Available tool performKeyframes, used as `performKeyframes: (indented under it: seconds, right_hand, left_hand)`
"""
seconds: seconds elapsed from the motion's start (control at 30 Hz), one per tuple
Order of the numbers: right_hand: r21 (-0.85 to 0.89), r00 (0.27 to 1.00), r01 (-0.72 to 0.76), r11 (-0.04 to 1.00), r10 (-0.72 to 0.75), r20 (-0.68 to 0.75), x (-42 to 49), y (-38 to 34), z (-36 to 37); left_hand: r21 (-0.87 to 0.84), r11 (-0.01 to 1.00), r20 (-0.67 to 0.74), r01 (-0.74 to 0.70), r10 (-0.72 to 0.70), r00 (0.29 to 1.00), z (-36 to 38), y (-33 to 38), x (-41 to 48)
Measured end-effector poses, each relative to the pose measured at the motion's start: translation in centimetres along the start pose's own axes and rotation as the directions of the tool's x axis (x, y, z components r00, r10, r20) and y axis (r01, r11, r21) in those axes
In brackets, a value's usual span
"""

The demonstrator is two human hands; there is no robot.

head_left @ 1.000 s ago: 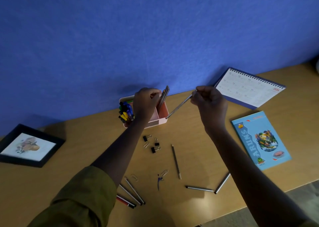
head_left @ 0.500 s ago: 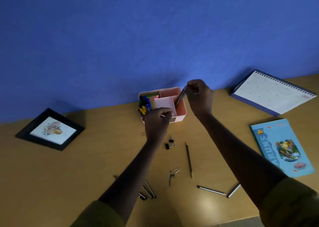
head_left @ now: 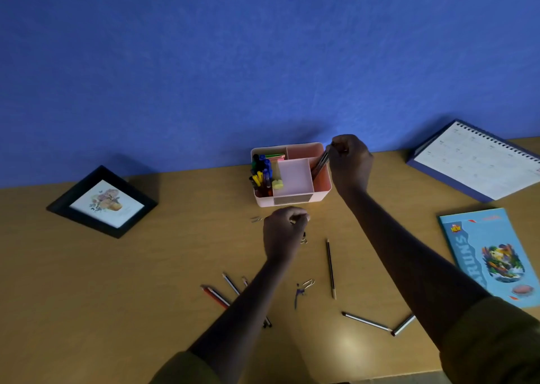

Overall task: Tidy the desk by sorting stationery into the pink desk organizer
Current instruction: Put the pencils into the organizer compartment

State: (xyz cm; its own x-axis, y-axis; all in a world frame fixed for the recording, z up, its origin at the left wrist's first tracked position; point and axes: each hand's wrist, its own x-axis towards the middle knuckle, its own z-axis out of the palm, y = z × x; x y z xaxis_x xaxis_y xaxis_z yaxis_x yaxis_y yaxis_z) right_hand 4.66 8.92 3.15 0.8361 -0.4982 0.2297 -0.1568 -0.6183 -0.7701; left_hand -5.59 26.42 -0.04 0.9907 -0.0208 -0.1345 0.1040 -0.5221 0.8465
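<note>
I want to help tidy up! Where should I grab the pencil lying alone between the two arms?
Pinch the pencil around its middle, coming down from above. It lies flat on the desk, pointing away from you, with bare wood on both long sides for fingers.

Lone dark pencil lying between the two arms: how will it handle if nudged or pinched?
The thin dark pencil looks straight and stiff, so it should lift as one piece. Slim and flat on the smooth wooden desk, it probably rolls sideways if pushed and likely needs a fingertip pinch.
</note>
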Motion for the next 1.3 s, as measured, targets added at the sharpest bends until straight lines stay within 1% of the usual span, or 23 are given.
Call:
performKeyframes:
  seconds: [0.07,0.1,0.2,0.27,0.37,0.5,0.63,0.73,0.8,0.87,0.97,1.07,1.2,1.3]
  right_hand:
    - [-0.009,1.000,0.011,1.000,-0.011,-0.005,0.0,0.0,-0.1]
    - [-0.009,1.000,0.005,1.000,-0.005,-0.004,0.1,0.0,-0.1]
    - [0.002,1.000,-0.011,1.000,0.011,-0.007,0.1,0.2,-0.5]
    - [0.002,1.000,0.005,1.000,-0.005,-0.019,-0.2,0.5,-1.0]
    - [-0.009,0.999,0.028,1.000,-0.028,-0.018,-1.3,1.3,-2.1]
    - [-0.020,1.000,-0.001,1.000,0.002,0.021,-4.4,2.9,-3.9]
    - [-0.017,0.989,-0.088,0.996,0.090,0.117,-7.8,4.8,-5.7]
    - [0.003,0.967,-0.175,0.985,0.172,0.186,-9.6,6.0,-6.8]
    - [-0.015,0.951,-0.199,0.980,0.197,0.237,-10.4,6.7,-7.3]
    - [-0.049,0.929,-0.227,0.973,0.232,0.287,-10.9,7.4,-7.6]
    - [-0.093,0.884,-0.274,0.957,0.289,0.368,-11.4,8.2,-7.7]
    - [-0.130,0.842,-0.273,0.953,0.302,0.447,-11.4,8.3,-7.8]
    - [-0.112,0.816,-0.300,0.947,0.316,0.485,-10.7,7.4,-7.7]
    - [-0.096,0.817,-0.281,0.955,0.291,0.498,-9.6,6.2,-8.1]
  left_hand:
    - [0.002,0.998,0.043,0.070,-0.070,0.997,0.4,-0.2,-0.5]
    - [-0.002,0.993,0.087,0.117,-0.117,0.989,0.6,-0.3,-0.7]
    - [0.045,0.967,0.252,0.251,-0.254,0.934,1.6,-0.7,-1.9]
    - [0.119,0.960,0.289,0.252,-0.276,0.917,2.6,-0.9,-2.8]
    - [0.186,0.953,0.275,0.239,-0.284,0.918,4.3,-0.7,-3.6]
    - [0.251,0.946,0.262,0.204,-0.269,0.927,6.6,-0.1,-3.4]
    - [0.306,0.928,0.230,0.215,-0.291,0.929,8.4,0.2,-3.3]
    - [0.377,0.908,0.190,0.183,-0.269,0.944,9.0,-0.1,-3.6]
    - [0.398,0.900,0.158,0.179,-0.260,0.953,9.4,-0.2,-3.7]
    - [0.392,0.898,0.136,0.198,-0.270,0.953,9.5,-0.1,-3.7]
    - [0.339,0.913,0.147,0.225,-0.288,0.946,9.6,0.0,-3.6]
    - [0.260,0.937,0.137,0.233,-0.275,0.952,9.3,0.5,-3.4]
    - [0.114,0.986,0.128,0.121,-0.136,0.982,8.1,1.8,-2.7]
    - [0.076,0.997,0.082,0.001,-0.008,0.997,7.0,2.3,-2.3]
